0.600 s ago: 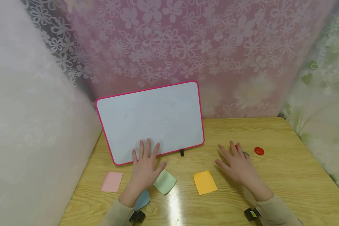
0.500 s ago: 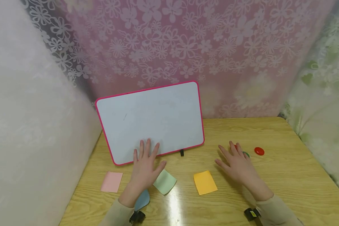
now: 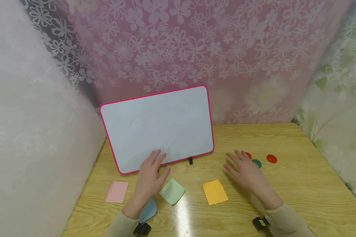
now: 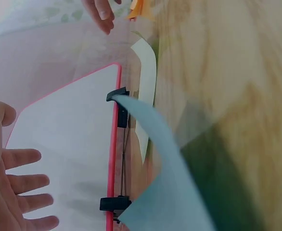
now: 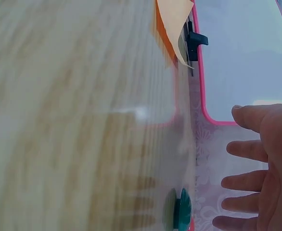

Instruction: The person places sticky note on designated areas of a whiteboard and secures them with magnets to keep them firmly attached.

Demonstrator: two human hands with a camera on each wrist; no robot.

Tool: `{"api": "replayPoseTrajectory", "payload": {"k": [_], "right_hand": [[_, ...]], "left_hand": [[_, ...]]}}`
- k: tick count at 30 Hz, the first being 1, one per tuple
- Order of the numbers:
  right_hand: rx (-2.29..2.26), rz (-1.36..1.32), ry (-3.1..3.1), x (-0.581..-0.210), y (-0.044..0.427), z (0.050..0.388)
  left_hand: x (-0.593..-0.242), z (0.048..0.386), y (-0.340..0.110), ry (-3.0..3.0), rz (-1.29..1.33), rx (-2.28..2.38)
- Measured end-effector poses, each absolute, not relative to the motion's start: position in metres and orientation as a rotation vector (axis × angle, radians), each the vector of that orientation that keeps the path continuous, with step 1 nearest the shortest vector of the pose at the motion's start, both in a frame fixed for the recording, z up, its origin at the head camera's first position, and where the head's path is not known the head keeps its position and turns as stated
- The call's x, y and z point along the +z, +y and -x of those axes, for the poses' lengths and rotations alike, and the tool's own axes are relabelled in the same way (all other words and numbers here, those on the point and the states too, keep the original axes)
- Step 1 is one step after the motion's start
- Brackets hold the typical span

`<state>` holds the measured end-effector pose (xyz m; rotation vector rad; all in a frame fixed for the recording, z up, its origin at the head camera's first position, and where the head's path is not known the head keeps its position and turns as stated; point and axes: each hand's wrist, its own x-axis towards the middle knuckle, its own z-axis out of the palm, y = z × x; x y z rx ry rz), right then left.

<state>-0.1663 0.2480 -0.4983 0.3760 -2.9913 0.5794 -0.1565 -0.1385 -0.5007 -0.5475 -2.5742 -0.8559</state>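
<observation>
Head view, left hand (image 3: 149,177) near whiteboard edge (image 3: 178,161)

Glossy wood table (image 3: 299,184), smooth whiteboard (image 3: 163,121) — paper notes (image 3: 215,192)

Room lies between green note (image 3: 172,192) and orange note (image 3: 215,192), whiteboard (image 3: 160,126) blocking beyond.

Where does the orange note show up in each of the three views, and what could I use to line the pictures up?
Head: the orange note lies right of centre, below the whiteboard's lower right corner.
Left wrist: the orange note is at the top edge, beyond the green note.
Right wrist: the orange note is at the top edge, just left of the board.
Shared landmark: the whiteboard's pink frame.
</observation>
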Motion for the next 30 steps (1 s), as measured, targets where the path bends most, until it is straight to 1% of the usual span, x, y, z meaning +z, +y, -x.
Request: {"api": "replayPoseTrajectory", "payload": {"k": [7, 14, 22, 30], "right_hand": [[0.747, -0.379, -2.972, -0.497, 0.239, 0.172], [0.9, -0.383, -2.934, -0.494, 0.233, 0.175], [1.074, -0.346, -2.901, -0.496, 0.231, 0.18], [1.285, -0.296, -2.789, -0.496, 0.225, 0.194]], "left_hand": [[-0.499, 0.157, -0.14, -2.525, 0.562, -1.148], [-0.498, 0.159, -0.143, -2.297, 0.616, -1.374], [-0.489, 0.159, -0.149, -2.094, 0.614, -1.455], [-0.484, 0.161, -0.17, -1.993, 0.525, -1.429]]}}
